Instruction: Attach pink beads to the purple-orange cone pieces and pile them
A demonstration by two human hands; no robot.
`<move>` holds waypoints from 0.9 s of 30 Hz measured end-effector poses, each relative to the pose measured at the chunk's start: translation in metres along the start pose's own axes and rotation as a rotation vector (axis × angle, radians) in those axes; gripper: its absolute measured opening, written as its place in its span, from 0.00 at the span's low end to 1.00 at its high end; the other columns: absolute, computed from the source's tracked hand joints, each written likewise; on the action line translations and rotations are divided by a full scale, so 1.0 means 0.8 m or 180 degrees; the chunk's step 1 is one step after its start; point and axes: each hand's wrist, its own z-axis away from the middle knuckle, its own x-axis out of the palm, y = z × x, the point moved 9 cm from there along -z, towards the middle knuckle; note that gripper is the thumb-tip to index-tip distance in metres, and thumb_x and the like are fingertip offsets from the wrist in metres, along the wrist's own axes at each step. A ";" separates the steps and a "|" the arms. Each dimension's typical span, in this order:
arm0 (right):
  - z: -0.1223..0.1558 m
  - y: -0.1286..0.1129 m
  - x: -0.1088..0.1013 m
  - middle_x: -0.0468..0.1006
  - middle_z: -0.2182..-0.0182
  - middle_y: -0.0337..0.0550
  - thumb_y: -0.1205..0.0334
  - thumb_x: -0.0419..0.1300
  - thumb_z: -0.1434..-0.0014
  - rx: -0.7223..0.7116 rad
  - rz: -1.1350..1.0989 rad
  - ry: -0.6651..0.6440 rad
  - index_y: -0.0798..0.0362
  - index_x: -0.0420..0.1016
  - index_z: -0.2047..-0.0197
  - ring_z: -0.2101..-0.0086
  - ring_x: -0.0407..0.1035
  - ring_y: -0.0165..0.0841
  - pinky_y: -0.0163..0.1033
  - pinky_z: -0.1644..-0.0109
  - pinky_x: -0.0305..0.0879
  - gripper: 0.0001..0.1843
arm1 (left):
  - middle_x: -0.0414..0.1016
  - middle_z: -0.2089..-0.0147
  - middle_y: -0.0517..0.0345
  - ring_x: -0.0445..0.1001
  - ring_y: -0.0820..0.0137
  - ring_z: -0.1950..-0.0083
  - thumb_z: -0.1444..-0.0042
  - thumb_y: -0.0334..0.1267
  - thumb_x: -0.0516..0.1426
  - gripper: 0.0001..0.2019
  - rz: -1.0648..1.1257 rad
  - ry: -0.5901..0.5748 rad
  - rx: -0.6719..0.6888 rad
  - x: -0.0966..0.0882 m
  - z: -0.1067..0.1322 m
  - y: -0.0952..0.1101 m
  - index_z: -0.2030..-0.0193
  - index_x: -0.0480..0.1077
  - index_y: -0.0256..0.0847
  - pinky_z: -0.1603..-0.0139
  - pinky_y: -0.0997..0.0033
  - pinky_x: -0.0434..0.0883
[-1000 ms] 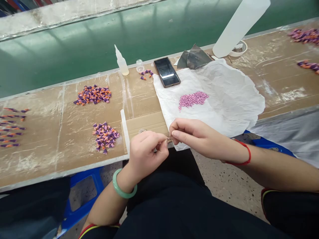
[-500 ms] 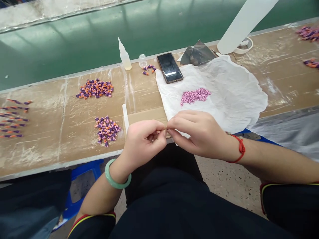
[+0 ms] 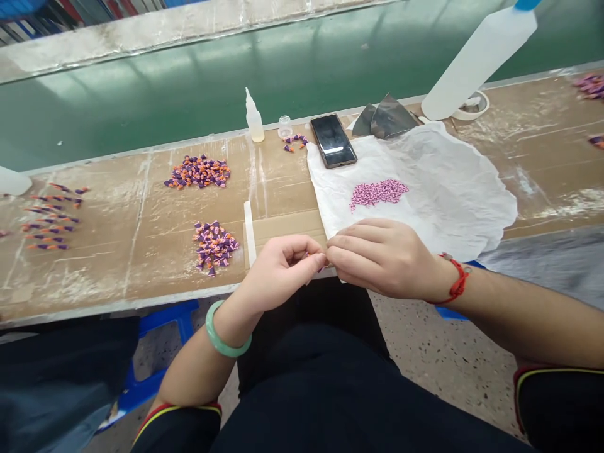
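Observation:
My left hand (image 3: 278,270) and my right hand (image 3: 377,255) meet fingertip to fingertip at the near edge of the brown worktable (image 3: 141,277). Both pinch a tiny pinkish piece between thumb and fingers; it is too small to name. A green bangle rings my left wrist and a red cord my right. Just beyond my right hand lies a white paper sheet (image 3: 448,182) with a small heap of pink beads (image 3: 377,192). A pile of purple and orange pieces (image 3: 214,244) sits left of my left hand.
A second purple-orange pile (image 3: 198,172) lies farther back, and rows of the same pieces (image 3: 47,217) at far left. A small glue bottle (image 3: 255,118), a tiny clear jar (image 3: 284,126), a black phone (image 3: 333,139) and a large white bottle (image 3: 476,60) stand along the far edge by the green belt.
Both hands rose slightly onto the table's near edge and closed together, the fingertips now touching. The view shifted, so the table things sit further right in the picture.

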 end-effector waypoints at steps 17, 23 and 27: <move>-0.008 0.025 0.005 0.77 0.75 0.35 0.72 0.57 0.43 0.1536 -0.2239 0.0166 0.52 0.70 0.70 0.75 0.69 0.26 0.31 0.71 0.66 0.07 | 0.62 0.81 0.65 0.57 0.79 0.79 0.46 0.31 0.54 0.08 -0.1081 0.0430 0.0986 -0.007 0.017 0.032 0.76 0.68 0.38 0.78 0.78 0.55; -0.008 0.024 0.013 0.76 0.75 0.35 0.71 0.56 0.42 0.1580 -0.2266 0.0081 0.53 0.69 0.70 0.75 0.68 0.25 0.30 0.71 0.65 0.06 | 0.63 0.81 0.66 0.57 0.79 0.79 0.46 0.30 0.54 0.09 -0.1169 0.0441 0.1120 -0.008 0.018 0.032 0.76 0.67 0.37 0.77 0.79 0.56; -0.011 0.022 0.019 0.74 0.75 0.36 0.69 0.54 0.39 0.1551 -0.2178 0.0022 0.52 0.67 0.68 0.76 0.67 0.26 0.30 0.72 0.64 0.05 | 0.63 0.81 0.65 0.58 0.79 0.79 0.45 0.31 0.55 0.09 -0.1077 0.0479 0.1049 -0.013 0.016 0.029 0.76 0.69 0.37 0.78 0.79 0.56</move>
